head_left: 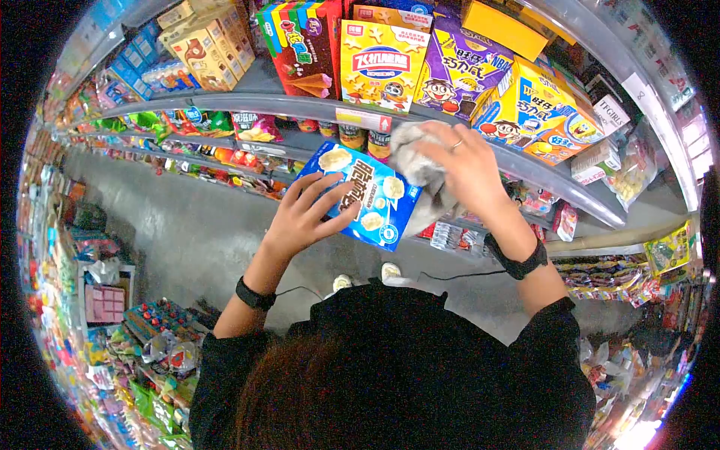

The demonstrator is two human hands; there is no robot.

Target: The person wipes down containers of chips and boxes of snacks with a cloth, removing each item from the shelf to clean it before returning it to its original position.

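Observation:
A blue snack box (384, 196) with cream-coloured pieces printed on it is held in front of the shelf, tilted. My left hand (301, 215) grips its left side, fingers spread across the printed face and the thumb out of sight. A crumpled grey cloth (414, 161) is bunched in my right hand (466, 166), which wears a ring. The cloth lies against the upper right edge of the box, and a loose part hangs down beside it. Right behind them is the shelf's front edge (300, 106).
On the shelf stand a yellow box (381, 64), a purple box (459, 71), a red-brown box (304, 52) and yellow cartons (536, 109). Bagged snacks fill lower shelves. Packaged goods (161, 352) lie behind me at left, with grey floor (195, 217) between.

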